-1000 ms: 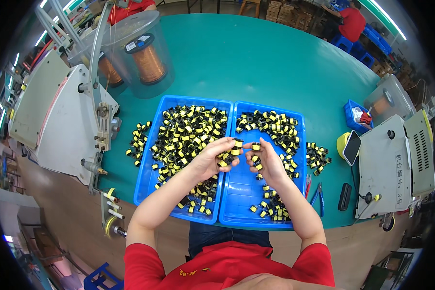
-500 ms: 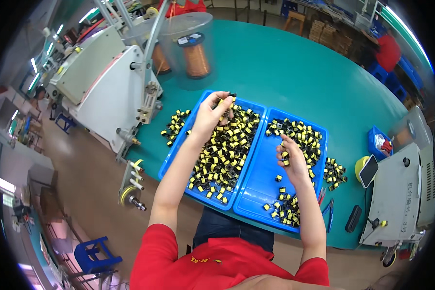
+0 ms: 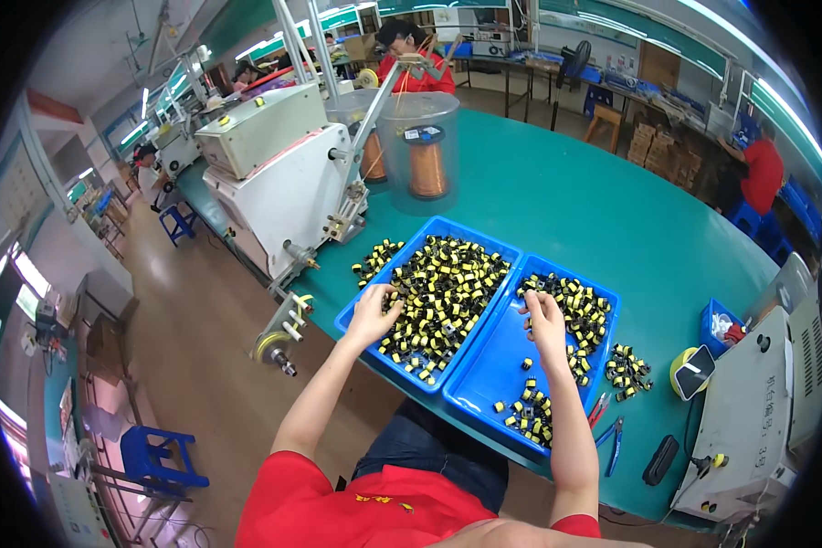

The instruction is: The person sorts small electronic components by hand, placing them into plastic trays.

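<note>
Small black coil bobbins wrapped in yellow tape (image 3: 447, 288) are heaped in the left blue tray (image 3: 350, 313). My left hand (image 3: 372, 316) is at that tray's left side, fingers curled in at the edge of the heap; what they hold, if anything, is hidden. More bobbins lie in the right blue tray (image 3: 484, 365), piled along its far and right parts, with another cluster (image 3: 531, 413) at its near end. Over this tray hangs my right hand (image 3: 546, 327), its fingers drawn together. Something small and dark may be at its fingertips, too small to name.
Loose bobbins lie on the green table (image 3: 521, 173) beside both trays. Red-handled pliers (image 3: 599, 409), blue-handled pliers (image 3: 616, 445) and a black case (image 3: 660, 459) are at right. Machines flank the table, one white (image 3: 279, 196). Copper wire spools (image 3: 427, 167) stand behind; a person (image 3: 416, 78) is beyond.
My left hand has come down from the far end of the left tray to its left side. My right hand stays over the right tray. The head view has tilted up, showing more of the room.
</note>
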`<control>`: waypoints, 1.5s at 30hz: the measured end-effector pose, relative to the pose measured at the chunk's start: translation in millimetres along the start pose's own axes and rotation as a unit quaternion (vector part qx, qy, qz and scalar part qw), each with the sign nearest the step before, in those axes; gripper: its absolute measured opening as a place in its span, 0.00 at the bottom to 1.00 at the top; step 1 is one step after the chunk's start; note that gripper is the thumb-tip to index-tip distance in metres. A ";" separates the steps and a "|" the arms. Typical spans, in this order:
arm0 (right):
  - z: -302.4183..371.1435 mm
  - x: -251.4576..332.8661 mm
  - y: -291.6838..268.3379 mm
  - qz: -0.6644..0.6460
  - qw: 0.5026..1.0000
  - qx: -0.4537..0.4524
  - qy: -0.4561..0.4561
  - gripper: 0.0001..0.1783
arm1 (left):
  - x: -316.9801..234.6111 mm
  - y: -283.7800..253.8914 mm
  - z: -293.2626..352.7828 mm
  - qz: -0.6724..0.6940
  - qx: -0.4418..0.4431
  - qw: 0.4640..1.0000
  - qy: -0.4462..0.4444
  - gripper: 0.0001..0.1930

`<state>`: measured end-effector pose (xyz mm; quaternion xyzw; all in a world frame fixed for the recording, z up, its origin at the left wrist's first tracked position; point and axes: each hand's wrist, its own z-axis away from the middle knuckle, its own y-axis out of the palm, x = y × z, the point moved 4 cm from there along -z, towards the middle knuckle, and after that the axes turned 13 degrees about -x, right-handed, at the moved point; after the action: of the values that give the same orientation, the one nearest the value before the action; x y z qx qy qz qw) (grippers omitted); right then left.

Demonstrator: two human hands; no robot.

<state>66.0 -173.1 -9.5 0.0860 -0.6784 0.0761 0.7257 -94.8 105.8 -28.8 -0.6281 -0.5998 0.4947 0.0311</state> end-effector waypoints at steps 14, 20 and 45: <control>-11.1 -35.3 10.2 0.042 0.998 0.042 -0.025 0.20 | -8.3 -11.8 32.2 -0.006 -0.227 0.974 0.027 0.05; -9.3 -30.0 8.5 0.090 0.995 -0.011 -0.048 0.21 | -6.2 -9.8 31.7 -0.021 -0.213 0.976 0.027 0.04; -6.3 -33.1 5.4 0.049 0.998 -0.037 -0.026 0.16 | -7.3 -10.9 33.6 -0.009 -0.200 0.980 0.008 0.04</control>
<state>68.7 -166.2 -42.8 0.0277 -0.7030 0.0844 0.7056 -123.3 84.6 -34.7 -0.6203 -0.6920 0.3592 -0.0859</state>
